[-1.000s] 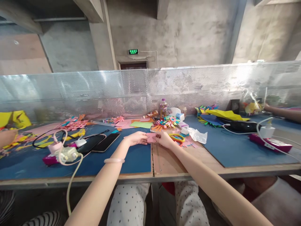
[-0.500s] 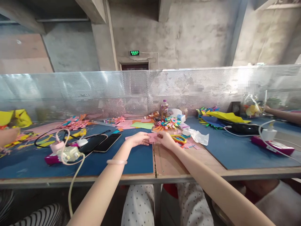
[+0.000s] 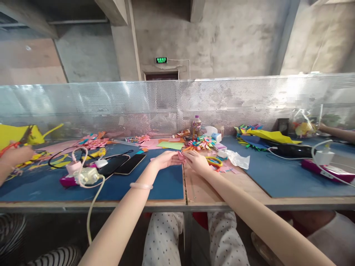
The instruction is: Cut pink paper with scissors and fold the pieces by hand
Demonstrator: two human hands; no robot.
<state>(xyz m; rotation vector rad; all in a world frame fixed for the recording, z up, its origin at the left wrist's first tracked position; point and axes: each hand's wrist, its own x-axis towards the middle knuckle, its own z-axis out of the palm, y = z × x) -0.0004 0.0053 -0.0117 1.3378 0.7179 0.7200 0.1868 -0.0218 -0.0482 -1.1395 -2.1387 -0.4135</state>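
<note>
My left hand (image 3: 165, 159) and my right hand (image 3: 197, 161) meet at the middle of the bench, both pinching a small pink paper piece (image 3: 181, 156) between their fingertips. Only a sliver of the paper shows between the fingers. A pale bangle (image 3: 141, 186) sits on my left wrist. Just beyond my hands lie folded paper flowers (image 3: 200, 142) and a yellow tape roll (image 3: 213, 161).
Two dark phones (image 3: 122, 165) and a pink charger with cables (image 3: 80, 174) lie on the blue mat (image 3: 155, 183) at left. A bottle (image 3: 196, 127) stands near the perforated metal screen (image 3: 111, 107). Other people's hands work at far left (image 3: 15, 155) and far right (image 3: 337, 132).
The paper piece showed flat between my hands; now my fingers have closed in over it and little of it shows. The camera view has shifted slightly to the left.
</note>
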